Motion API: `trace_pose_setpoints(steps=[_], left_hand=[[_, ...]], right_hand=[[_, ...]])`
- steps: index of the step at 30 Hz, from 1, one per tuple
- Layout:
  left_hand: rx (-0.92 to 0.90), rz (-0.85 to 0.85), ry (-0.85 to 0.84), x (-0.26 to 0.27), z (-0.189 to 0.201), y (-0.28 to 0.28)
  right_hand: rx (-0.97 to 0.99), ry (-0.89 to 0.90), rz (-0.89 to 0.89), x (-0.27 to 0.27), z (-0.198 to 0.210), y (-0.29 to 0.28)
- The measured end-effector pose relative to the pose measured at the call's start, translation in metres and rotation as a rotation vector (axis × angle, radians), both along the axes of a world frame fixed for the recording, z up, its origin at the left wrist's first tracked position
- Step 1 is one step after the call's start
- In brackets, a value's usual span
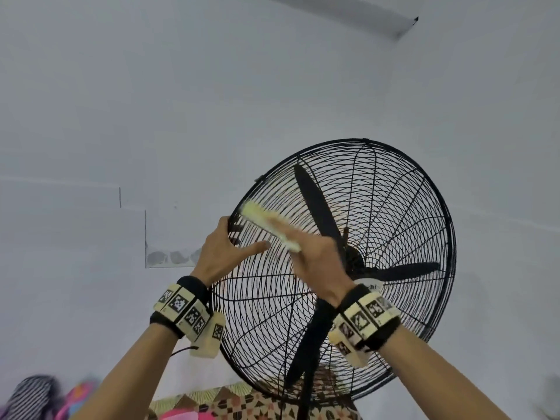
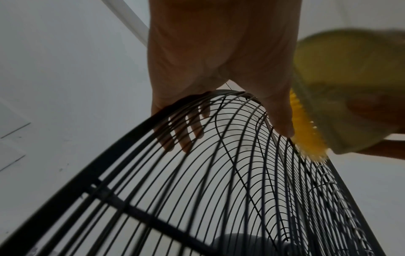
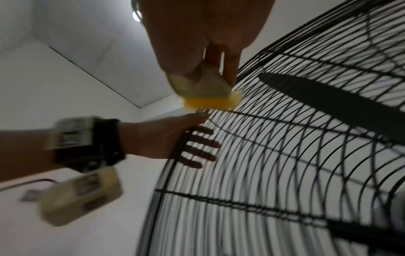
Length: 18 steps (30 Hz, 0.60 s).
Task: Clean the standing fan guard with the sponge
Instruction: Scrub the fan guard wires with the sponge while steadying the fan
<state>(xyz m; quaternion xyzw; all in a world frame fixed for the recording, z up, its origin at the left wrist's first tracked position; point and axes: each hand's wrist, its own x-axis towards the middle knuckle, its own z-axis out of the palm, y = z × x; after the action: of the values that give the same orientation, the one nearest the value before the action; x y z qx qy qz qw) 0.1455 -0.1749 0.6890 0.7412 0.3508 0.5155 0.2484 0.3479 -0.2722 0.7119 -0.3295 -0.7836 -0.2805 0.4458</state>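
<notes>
The left hand [image 1: 218,256] is clamped on the upper-left rim of the fan guard [image 1: 394,207]: its fingers [image 3: 202,150] reach behind the wires, while the thumb lies across the front of the mesh. The right hand [image 1: 315,262] grips the sponge [image 1: 268,224] by its lower end, fingers on top and thumb at the side, and holds it flat against the front of the guard, just above and right of the left thumb. In the left wrist view the sponge [image 2: 342,93] sits right beside that thumb, its yellow face [image 2: 306,131] touching the wires; the right wrist view shows the same yellow face [image 3: 210,102] against the mesh, with a paler, greenish layer under the fingers. The sponge is a long, thin block, blurred in the head view. The guard is a large round cage of thin black wire, with concentric rings crossed by curved spokes and bound by a thicker black rim; it is tilted, with its top edge leaning away. Behind the wires stand three dark blades [image 1: 315,204] round a dark hub [image 1: 354,259], with a pale badge just beneath it. Both wrists carry bands with black-and-white markers. Behind the fan is a plain pale wall [image 1: 151,101], and patterned cloth [image 1: 230,404] shows at the bottom of the head view.
</notes>
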Motion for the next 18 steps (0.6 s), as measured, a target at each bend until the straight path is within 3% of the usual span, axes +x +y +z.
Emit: trace_pose_setpoints(steps=[2, 5, 7, 9, 13, 15, 18], left_hand=[[0.02, -0.01, -0.001, -0.001, 0.0, 0.003], [0.068, -0.005, 0.033, -0.003, 0.001, 0.004], [0.06, -0.01, 0.04, -0.003, 0.002, 0.005], [0.053, -0.015, 0.033, -0.003, 0.002, 0.005], [0.088, 0.006, 0.058, -0.004, -0.001, 0.008], [0.088, 0.014, 0.074, -0.005, -0.001, 0.005], [0.075, 0.015, 0.086, -0.006, -0.001, 0.002]], right_hand=[[-0.066, -0.042, 0.035, -0.002, -0.013, -0.004], [0.076, 0.489, -0.05, 0.015, 0.0, -0.001], [0.176, 0.672, -0.122, 0.029, 0.005, 0.001], [0.207, 0.52, -0.126, 0.027, -0.006, 0.002], [0.007, 0.114, 0.003, 0.011, -0.047, -0.005], [0.035, 0.188, 0.028, 0.018, -0.047, -0.008], [0.158, 0.546, -0.073, 0.039, -0.029, -0.005]])
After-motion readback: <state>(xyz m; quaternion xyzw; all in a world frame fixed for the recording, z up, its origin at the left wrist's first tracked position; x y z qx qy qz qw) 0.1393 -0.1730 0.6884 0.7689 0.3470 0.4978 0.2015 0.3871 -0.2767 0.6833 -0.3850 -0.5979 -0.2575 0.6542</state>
